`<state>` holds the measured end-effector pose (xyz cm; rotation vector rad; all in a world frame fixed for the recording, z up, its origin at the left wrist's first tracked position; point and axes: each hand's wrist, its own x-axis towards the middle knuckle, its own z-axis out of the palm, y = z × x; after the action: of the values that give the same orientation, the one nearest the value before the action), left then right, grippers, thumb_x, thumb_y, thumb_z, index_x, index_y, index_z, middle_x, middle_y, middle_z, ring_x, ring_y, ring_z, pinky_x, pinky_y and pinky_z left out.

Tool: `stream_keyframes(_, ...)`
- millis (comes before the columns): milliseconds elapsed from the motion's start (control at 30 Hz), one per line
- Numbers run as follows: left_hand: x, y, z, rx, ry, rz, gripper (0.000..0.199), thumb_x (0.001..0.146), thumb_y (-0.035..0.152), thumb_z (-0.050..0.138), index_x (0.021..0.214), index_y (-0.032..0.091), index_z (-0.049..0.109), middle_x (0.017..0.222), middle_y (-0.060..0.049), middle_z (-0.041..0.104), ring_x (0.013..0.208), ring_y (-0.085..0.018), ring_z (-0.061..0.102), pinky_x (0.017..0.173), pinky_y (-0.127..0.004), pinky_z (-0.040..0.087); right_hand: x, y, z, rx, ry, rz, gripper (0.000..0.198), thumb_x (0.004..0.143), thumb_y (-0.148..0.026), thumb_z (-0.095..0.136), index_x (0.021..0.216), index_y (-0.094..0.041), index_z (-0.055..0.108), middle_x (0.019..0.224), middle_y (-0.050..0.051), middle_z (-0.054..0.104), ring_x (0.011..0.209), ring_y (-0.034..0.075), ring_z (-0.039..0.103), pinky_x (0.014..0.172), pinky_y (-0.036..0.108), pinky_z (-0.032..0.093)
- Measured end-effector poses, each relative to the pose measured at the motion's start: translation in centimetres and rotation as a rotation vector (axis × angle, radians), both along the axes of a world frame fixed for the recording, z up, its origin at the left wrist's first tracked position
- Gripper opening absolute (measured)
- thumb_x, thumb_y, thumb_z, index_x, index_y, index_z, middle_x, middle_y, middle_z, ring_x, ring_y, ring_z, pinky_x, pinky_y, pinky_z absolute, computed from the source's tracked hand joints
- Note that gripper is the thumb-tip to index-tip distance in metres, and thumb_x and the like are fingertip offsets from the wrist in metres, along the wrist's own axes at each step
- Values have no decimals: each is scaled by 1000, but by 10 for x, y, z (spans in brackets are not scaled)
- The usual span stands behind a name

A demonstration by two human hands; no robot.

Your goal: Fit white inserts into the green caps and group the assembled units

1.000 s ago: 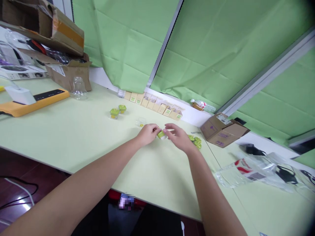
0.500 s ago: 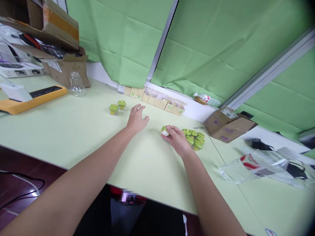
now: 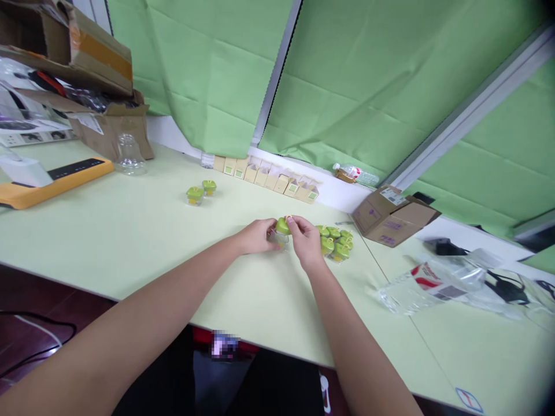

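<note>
9 grn lids (image 3: 281, 226) (approx.), 2 hands (image 3: 306, 244).

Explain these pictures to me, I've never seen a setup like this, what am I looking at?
No machine here: the grip is a person's left hand and right hand, both bare. All pictures come from one camera worn on that person's head, looking forward and down. The left hand holds a small clear plastic cup; the right hand holds a green plastic lid over it, whether fully seated is unclear. On the pale green table, two green-lidded clear cups sit left and a cluster of similar ones sits right. Behind runs a row of small tan cardboard cartons.
</note>
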<state>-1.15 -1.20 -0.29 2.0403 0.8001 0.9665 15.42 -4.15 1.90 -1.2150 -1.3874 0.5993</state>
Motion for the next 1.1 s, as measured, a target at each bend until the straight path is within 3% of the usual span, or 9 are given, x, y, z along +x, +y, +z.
stream_keyframes(300,-2,4,-1,-21,0,13,36,63,35,78,90,18,62,85,-3,65,75,-18,59,64,-28,44,2,0,-7,-21,-147,61,36,84,-51,60,91,-18,71,90,7,73,84,21,65,80,33,50)
stream_keyframes(667,-2,7,-4,-34,-40,-7,37,64,33,79,94,18,64,89,-5,67,79,-18,60,69,-28,46,5,0,-5,-13,-239,4,35,85,-50,56,90,-18,70,90,7,72,82,21,64,78,33,50)
stream_keyframes(867,-3,6,-4,-14,-6,17,39,65,35,78,98,19,65,84,-2,65,73,-16,57,64,-26,43,6,-1,-9,-79,-328,103,34,85,-50,56,90,-19,70,92,5,73,85,21,65,80,33,49)
stream_keyframes(1100,-2,4,-5,3,-48,2,27,77,39,67,95,19,66,80,-2,63,71,-14,55,68,-26,44,9,4,-13,-126,-284,152,29,85,-47,58,92,-20,65,93,4,69,86,20,65,70,29,49)
